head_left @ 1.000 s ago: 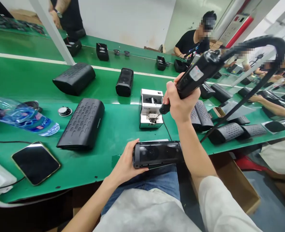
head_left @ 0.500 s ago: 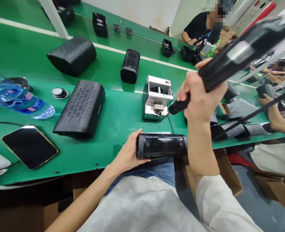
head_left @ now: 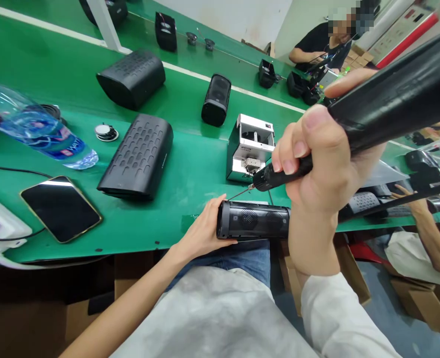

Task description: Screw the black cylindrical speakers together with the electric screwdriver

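Note:
My left hand (head_left: 205, 224) grips the left end of a black speaker (head_left: 255, 221), which lies lengthwise at the table's front edge. In my right hand (head_left: 326, 154) is a black electric screwdriver (head_left: 395, 94), held slanting down to the left. Its thin bit reaches the speaker's upper left corner, close to my left fingertips; whether a screw is under the tip is too small to tell. Just behind the speaker stands a silver and black screw feeder (head_left: 251, 146). My right forearm hides the speaker's right end.
On the left lie a black speaker cover (head_left: 137, 156), a phone (head_left: 61, 209), a water bottle (head_left: 37, 129) and a white power strip (head_left: 3, 228). Farther back are another cover (head_left: 132, 79) and a small speaker (head_left: 217, 99). Co-workers sit across the table and at right.
The screwdriver has come down and left, its bit moving from beside the screw feeder to the speaker's upper left corner. My left hand keeps its hold. The whole view has shifted slightly.

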Demonstrator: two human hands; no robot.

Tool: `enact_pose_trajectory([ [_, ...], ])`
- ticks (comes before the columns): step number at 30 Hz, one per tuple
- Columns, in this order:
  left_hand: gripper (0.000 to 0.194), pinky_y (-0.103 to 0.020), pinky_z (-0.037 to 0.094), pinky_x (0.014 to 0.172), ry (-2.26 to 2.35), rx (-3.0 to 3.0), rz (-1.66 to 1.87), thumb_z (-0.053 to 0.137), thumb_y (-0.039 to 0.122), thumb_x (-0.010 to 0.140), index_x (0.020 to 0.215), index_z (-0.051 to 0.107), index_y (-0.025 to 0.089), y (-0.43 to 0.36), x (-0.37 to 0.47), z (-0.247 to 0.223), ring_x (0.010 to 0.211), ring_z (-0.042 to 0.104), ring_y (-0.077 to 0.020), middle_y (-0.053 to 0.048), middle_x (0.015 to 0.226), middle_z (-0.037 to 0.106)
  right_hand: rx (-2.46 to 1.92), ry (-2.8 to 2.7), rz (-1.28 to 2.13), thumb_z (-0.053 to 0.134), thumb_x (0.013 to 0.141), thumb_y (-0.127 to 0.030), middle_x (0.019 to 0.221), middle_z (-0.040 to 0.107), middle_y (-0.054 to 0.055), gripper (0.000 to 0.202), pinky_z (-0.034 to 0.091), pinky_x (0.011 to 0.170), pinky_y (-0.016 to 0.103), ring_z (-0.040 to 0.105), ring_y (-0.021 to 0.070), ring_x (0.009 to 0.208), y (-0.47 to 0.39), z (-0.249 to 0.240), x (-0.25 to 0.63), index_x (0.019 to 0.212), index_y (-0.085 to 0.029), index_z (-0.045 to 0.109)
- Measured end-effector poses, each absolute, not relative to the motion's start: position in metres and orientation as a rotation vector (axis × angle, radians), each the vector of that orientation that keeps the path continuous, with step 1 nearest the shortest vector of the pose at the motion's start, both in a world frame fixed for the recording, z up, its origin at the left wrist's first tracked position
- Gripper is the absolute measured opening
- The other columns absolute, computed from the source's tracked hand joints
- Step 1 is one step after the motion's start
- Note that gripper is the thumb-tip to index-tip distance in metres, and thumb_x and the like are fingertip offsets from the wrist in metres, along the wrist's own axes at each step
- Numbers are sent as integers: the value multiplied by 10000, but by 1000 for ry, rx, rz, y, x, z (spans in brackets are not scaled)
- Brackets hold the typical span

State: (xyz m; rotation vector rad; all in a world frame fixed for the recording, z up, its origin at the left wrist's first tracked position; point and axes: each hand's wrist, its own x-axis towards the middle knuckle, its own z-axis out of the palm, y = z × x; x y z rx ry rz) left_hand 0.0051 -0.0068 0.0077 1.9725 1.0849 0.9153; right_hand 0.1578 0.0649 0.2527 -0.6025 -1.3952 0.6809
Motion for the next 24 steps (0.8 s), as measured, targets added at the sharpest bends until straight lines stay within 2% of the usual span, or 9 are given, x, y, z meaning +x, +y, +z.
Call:
enact_pose_trajectory([
  [7, 1428, -732, 438, 1361, 1071, 1925, 974, 1088, 387, 762, 1810, 121, 324, -10, 6, 2, 1660, 482, -488, -237, 1757, 437, -490, -1408, 844, 836, 1007, -200, 650, 548, -108, 199, 459, 427, 261, 500, 107, 431, 62, 243, 148, 1110, -285, 690],
  [10, 1453, -706, 470, 1338, 1012, 1882, 1026, 1127, 481, 676, 1785, 207, 299, -13, 8, -2, 1610, 529, -495, -242, 1714, 483, -555, -1428, 923, 855, 1012, -191, 685, 601, -79, 224, 498, 447, 265, 550, 113, 454, 58, 226, 146, 1133, -260, 679],
  [13, 1427, -681, 550, 1243, 965, 1844, 1068, 1140, 565, 594, 1721, 326, 240, -7, 11, -12, 1470, 624, -500, -247, 1591, 572, -561, -1446, 1014, 846, 1019, -161, 733, 645, -55, 208, 514, 463, 265, 580, 118, 473, 64, 203, 148, 1078, -250, 666],
  [20, 1574, -706, 567, 1161, 1015, 1793, 1036, 1180, 621, 351, 1659, 384, 256, 5, 22, -37, 1345, 636, -508, -218, 1499, 591, -462, -1475, 1107, 807, 1037, -124, 705, 612, -52, 187, 516, 470, 255, 568, 122, 472, 70, 187, 154, 1057, -254, 674],
  [24, 1599, -694, 566, 1164, 999, 1793, 1034, 1172, 656, 330, 1655, 378, 244, 6, 23, -42, 1344, 632, -508, -224, 1495, 590, -466, -1444, 1089, 851, 1005, -150, 694, 616, -40, 179, 510, 450, 256, 562, 126, 452, 68, 188, 149, 1006, -243, 698],
])
